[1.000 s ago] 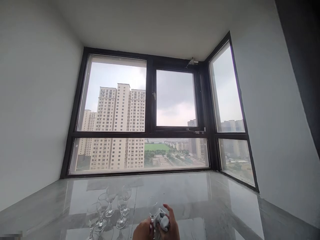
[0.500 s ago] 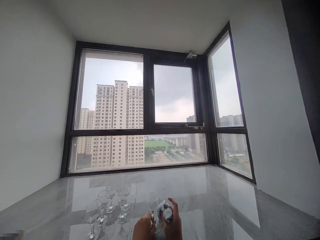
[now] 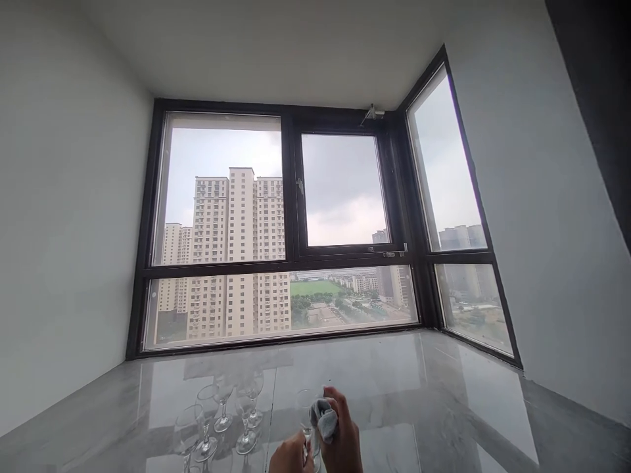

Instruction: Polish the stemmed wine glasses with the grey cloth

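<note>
Low in the head view, my left hand [image 3: 292, 454] is closed around the stem of a clear wine glass [image 3: 304, 399], which stands upright in its grip. My right hand [image 3: 342, 433] holds a bunched grey cloth [image 3: 324, 419], pressed close to the right side of the bowl. Part of the bowl is hidden behind cloth and fingers, and the glass's foot cannot be made out. Left of my hands, several more stemmed glasses [image 3: 245, 420] stand upright in a loose group.
A glossy grey stone ledge [image 3: 374, 381] bears the glasses and mirrors the window. Dark window frames [image 3: 276, 268] rise behind it, with tall buildings outside. White walls [image 3: 64, 230] close in the left and right sides.
The cloth in my right hand has moved up and left against the glass bowl, covering more of it. The whole view has shifted slightly, and my hands sit a little lower.
</note>
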`<control>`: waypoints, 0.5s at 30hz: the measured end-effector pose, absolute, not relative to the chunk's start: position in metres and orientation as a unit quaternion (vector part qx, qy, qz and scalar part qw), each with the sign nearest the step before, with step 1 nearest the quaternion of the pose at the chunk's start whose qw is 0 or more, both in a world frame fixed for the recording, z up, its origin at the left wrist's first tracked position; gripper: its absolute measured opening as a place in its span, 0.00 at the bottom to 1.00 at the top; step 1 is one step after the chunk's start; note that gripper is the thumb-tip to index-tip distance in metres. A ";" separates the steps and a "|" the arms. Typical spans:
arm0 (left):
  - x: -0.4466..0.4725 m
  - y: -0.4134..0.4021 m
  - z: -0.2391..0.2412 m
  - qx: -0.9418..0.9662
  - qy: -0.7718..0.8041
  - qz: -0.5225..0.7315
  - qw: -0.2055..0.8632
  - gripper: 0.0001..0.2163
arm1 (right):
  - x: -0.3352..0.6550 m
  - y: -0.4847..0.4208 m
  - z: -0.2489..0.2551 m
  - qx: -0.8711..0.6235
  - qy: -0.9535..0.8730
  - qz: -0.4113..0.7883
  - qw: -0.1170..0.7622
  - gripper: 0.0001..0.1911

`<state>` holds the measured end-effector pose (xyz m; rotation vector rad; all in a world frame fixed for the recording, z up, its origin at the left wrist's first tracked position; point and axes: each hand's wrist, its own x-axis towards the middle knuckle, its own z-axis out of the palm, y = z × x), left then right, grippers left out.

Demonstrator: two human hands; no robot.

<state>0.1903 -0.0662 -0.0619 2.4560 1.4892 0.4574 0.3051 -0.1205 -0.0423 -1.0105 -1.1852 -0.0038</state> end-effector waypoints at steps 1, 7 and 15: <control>0.190 -0.067 -0.062 0.838 0.508 0.161 0.115 0.10 | 0.308 -0.122 -0.031 -0.457 -0.561 -0.005 0.690 0.19; 0.187 -0.073 -0.062 0.842 0.500 0.169 0.114 0.10 | 0.377 -0.129 -0.012 -0.524 -0.621 -0.062 0.579 0.26; 0.188 -0.078 -0.062 0.835 0.505 0.192 0.109 0.09 | 0.550 -0.184 -0.068 -0.757 -0.534 -0.046 0.374 0.34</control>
